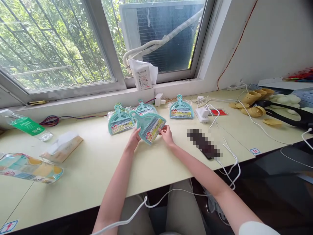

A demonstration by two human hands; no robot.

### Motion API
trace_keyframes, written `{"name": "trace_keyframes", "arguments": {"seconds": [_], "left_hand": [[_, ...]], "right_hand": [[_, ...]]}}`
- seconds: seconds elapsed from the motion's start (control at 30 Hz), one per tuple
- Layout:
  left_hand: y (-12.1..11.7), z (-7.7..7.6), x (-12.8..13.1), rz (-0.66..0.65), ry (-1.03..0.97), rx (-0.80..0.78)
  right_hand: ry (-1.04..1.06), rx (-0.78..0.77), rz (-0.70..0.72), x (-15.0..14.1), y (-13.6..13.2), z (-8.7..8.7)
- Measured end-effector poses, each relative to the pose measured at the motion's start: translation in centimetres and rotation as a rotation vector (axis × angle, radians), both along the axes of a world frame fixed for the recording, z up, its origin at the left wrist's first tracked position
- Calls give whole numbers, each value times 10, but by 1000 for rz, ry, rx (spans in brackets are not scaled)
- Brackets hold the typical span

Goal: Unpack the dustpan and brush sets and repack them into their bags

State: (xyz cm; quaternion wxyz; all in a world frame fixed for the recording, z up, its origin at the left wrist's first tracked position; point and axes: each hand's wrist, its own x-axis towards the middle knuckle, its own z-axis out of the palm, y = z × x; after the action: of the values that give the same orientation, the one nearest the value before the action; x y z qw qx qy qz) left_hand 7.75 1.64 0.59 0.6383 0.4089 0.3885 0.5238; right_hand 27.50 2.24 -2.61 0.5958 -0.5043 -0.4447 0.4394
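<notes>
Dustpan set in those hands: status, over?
Left hand, right hand: both gripping. Dustpan set: held tilted. Similar sets behind; phone to the right, not touching.

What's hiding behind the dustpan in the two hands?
Another teal dustpan shows its upper part behind the held dustpan; its lower part is covered, so I can't see that.

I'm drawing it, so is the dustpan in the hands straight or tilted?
Tilted: the dustpan slants between the left hand and right hand, handle toward the picture's upper left.
</notes>
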Motion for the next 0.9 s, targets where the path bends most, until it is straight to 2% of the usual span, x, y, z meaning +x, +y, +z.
{"name": "trace_keyframes", "arguments": {"seconds": [0.1,0.23,0.33,0.47,0.53,0.67,0.8,0.9], "left_hand": [[1,-3,0,1,27,54],[-1,-3,1,-43,-34,76],[-2,0,6,-62,-55,59],[8,-2,6,153,-101,19],[16,-4,-1,283,-157,32],[26,-6,-22,455,-193,126],[18,6,-37,589,42,218],[6,18,-40,669,306,406]], "right_hand": [[63,-35,-13,-1,0,1],[253,18,162,-2,-2,8],[336,-30,236,0,-4,11],[326,-75,241,3,-3,14],[302,-84,289,3,-3,16],[261,-92,420,-3,-5,20],[235,-85,439,0,-7,22],[179,-100,487,8,-7,23]]}}
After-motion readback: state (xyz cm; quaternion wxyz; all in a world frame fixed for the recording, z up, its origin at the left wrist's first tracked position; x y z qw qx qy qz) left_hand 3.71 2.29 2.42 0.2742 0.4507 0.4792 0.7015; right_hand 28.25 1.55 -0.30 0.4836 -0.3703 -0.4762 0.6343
